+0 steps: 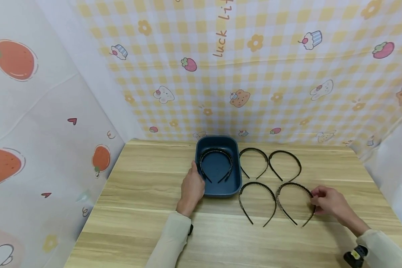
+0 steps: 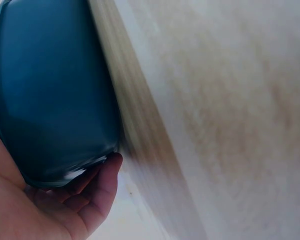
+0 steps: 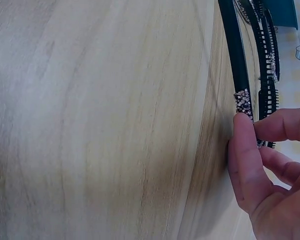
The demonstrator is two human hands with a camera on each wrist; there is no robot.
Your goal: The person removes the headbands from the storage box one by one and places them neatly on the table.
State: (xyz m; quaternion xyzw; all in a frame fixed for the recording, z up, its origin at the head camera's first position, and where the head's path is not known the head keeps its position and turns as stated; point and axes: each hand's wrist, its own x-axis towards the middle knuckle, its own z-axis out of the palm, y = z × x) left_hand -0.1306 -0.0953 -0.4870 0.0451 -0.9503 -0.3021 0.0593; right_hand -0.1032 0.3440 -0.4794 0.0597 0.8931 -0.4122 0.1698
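Observation:
My left hand (image 1: 192, 186) grips the left side of a dark blue plastic box (image 1: 217, 167). In the left wrist view, its fingers (image 2: 107, 185) curl against the outside of the box (image 2: 50, 90). Black toothed headbands (image 1: 216, 149) lie overlapped inside the box; how many is unclear. Over on the right, my right hand (image 1: 329, 201) pinches the right arm of a headband (image 1: 279, 201) between thumb and fingers. In the right wrist view, this headband (image 3: 235, 55) has a glittery patch near the fingertips (image 3: 243, 122).
Three more black headbands rest right of the box: one back and nearest it (image 1: 254, 149), one back right (image 1: 284, 152), one in front (image 1: 258, 183). All sit on a wood-grain table (image 1: 137, 193). A checked cloth (image 1: 221, 82) hangs behind.

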